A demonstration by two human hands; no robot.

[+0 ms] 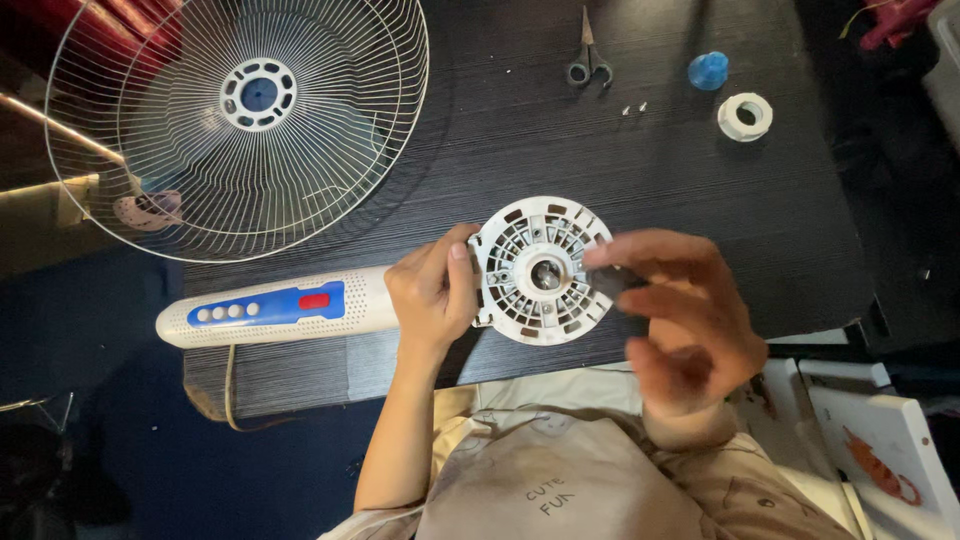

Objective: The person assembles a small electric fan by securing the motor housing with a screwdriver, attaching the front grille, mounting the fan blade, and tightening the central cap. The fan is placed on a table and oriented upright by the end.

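The white round fan motor cover (541, 271), a slotted plastic disc with a metal hub at its middle, is held upright just above the near edge of the dark counter (620, 170), with everything else lying around it. The left hand (432, 290) clamps its left rim, thumb on the front face; that grip is closed on the cover. The right hand (680, 320) is at the cover's right rim, fingertips (600, 255) touching or almost touching it; motion blur hides whether this grip pinches anything, so I cannot tell.

Held by one rim alone, the cover could likely twist or slip down toward the lap. The two small screws (634, 108), far behind the cover, lie loose and could roll off if the counter is bumped.

Left of the cover lies the white fan stand with blue button panel (270, 308), partly hidden by the left hand. The wire fan guard (240, 120), behind and to the left, overhangs the counter edge. Scissors (588, 55), a blue cap (708, 70) and a white ring (745, 116) sit far behind it.
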